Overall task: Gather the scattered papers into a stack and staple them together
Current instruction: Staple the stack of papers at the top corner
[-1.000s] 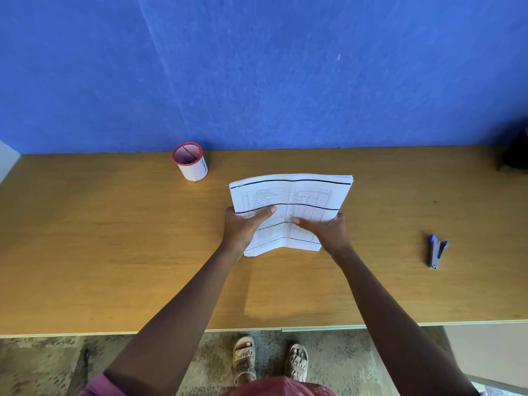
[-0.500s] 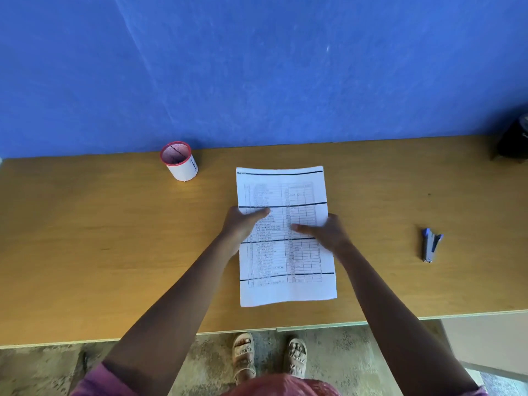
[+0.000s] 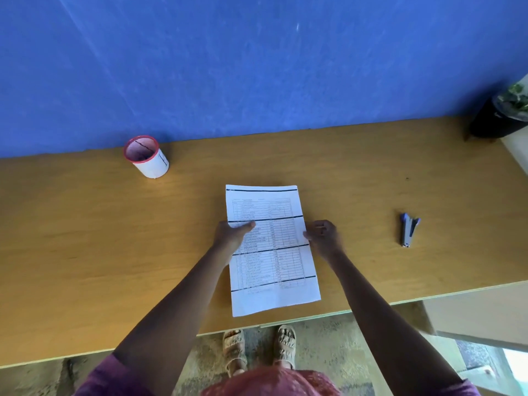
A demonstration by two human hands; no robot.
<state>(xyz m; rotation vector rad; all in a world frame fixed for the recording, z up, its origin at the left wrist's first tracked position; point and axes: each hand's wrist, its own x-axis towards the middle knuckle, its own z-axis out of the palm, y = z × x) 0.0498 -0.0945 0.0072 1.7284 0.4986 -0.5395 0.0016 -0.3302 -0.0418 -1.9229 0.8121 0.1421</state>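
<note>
A stack of white printed papers (image 3: pixel 273 270) lies flat and squared on the wooden table (image 3: pixel 85 238), its near end close to the front edge. My left hand (image 3: pixel 231 235) grips the stack's left edge, thumb on top of the sheets. My right hand (image 3: pixel 324 237) is at the right edge with bent fingers pinching the paper's side. A small blue-grey stapler (image 3: pixel 409 230) lies on the table to the right, about a hand's length beyond my right hand, untouched.
A white cup with a red rim (image 3: pixel 147 157) stands at the back left near the blue wall. A dark plant pot (image 3: pixel 498 117) sits at the back right corner. The table's front edge (image 3: pixel 285 320) runs just below the papers.
The papers went from being held up on edge to lying flat on the table. My right hand slid from the middle of the sheet to its right edge.
</note>
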